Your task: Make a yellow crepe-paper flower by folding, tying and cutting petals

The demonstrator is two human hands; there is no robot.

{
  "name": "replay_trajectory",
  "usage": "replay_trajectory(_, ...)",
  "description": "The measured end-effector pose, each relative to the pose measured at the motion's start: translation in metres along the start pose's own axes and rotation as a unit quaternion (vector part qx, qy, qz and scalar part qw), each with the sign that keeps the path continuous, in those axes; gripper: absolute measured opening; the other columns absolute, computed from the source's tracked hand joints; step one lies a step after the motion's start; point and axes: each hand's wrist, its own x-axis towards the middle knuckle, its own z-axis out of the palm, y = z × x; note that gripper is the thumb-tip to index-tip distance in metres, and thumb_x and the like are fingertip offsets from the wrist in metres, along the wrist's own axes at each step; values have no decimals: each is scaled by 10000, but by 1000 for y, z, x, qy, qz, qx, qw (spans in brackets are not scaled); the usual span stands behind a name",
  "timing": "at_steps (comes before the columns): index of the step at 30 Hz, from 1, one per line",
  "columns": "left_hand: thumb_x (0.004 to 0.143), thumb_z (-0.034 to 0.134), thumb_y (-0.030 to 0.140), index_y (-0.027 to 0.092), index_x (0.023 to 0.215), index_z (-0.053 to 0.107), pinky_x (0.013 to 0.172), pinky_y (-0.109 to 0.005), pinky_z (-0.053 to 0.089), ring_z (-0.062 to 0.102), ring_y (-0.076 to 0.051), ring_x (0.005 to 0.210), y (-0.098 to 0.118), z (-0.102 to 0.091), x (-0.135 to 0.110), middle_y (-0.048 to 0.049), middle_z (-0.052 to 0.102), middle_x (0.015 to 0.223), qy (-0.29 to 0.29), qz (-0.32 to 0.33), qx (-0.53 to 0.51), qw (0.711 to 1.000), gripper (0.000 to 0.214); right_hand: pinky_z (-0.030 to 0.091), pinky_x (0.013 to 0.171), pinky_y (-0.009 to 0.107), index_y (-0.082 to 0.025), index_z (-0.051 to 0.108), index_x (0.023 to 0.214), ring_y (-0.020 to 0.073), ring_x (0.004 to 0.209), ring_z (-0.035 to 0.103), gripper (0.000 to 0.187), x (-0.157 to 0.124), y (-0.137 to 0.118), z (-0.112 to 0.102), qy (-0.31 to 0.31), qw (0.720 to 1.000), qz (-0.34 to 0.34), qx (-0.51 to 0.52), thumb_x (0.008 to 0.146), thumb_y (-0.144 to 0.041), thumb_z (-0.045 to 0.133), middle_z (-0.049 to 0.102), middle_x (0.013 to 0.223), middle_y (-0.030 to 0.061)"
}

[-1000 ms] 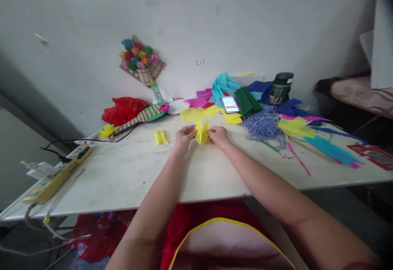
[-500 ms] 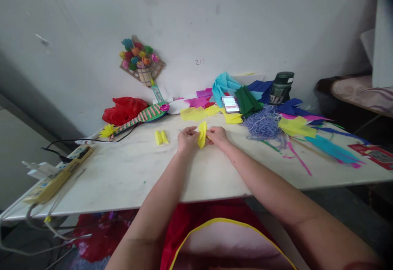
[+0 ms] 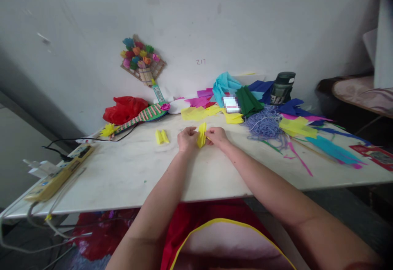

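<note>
A folded piece of yellow crepe paper [image 3: 202,135] stands between my two hands, just above the middle of the table [image 3: 116,176]. My left hand [image 3: 187,140] is closed on its left edge. From the other side, my right hand [image 3: 216,137] pinches the right edge, fingers pressed together. To the left of my hands, two small folded yellow paper pieces [image 3: 162,136] lie side by side on the tabletop. Behind my hands is a flat yellow sheet [image 3: 193,113].
A tangle of purple yarn [image 3: 264,122], coloured crepe paper [image 3: 225,85], a phone [image 3: 231,104] and a dark jar [image 3: 283,88] sit back right. A lute-shaped craft [image 3: 150,113] and a red bag [image 3: 125,110] stand back left. A power strip [image 3: 58,176] lies along the left edge.
The view has shifted very slightly. Both hands keep hold of the yellow crepe paper in nearly the same place.
</note>
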Motion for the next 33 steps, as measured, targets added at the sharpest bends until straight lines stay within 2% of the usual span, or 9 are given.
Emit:
replay_trajectory(8,594,623,198,142,883,623,579,-216,449,549,-96,568,-6,3,3,-5,601,641,-9,7,-20,1000,295,460,396,198,-166,529,554,105,377,546,109,-1,0,1,-9,1000,-14,-4,663,-163,524,530,462,-47)
replay_trajectory(14,585,660,237,146,979,610,568,-216,451,569,-101,597,-7,1,4,-46,634,786,-40,-22,-18,999,407,463,402,204,-167,525,561,114,388,555,108,-2,1,1,-17,1000,-18,4,669,-174,525,519,451,-48)
replay_trajectory(20,609,646,269,123,976,610,480,-193,397,511,-85,487,-5,0,2,-1,590,602,-76,-52,-52,994,396,457,402,191,-168,501,545,110,400,557,133,-2,0,0,-28,999,-26,2,673,-181,534,510,440,-52)
replay_trajectory(24,621,624,266,119,919,637,490,-198,390,492,-84,485,-1,0,0,9,563,568,-60,-18,-18,998,332,450,399,185,-166,518,576,101,401,552,147,-4,-2,-1,-42,999,-24,12,702,-239,539,542,481,-42)
replay_trajectory(27,631,608,268,135,872,654,529,-203,402,512,-93,528,0,0,-1,2,578,590,-32,16,22,999,279,444,391,191,-161,532,612,92,393,539,234,-6,-4,-2,-52,998,-24,37,738,-358,528,576,538,-26)
replay_trajectory(29,636,602,270,139,854,656,549,-208,409,526,-101,553,0,0,-2,-5,592,607,-19,30,36,999,260,443,390,191,-156,528,607,91,393,537,273,-7,-5,-3,-52,998,-26,37,716,-405,562,576,543,-21)
replay_trajectory(33,640,598,278,133,835,647,567,-217,418,539,-110,583,1,1,-3,-23,610,644,-14,31,35,999,248,451,405,193,-156,519,582,101,410,551,234,-6,-3,-2,-52,998,-24,21,672,-348,618,558,512,-25)
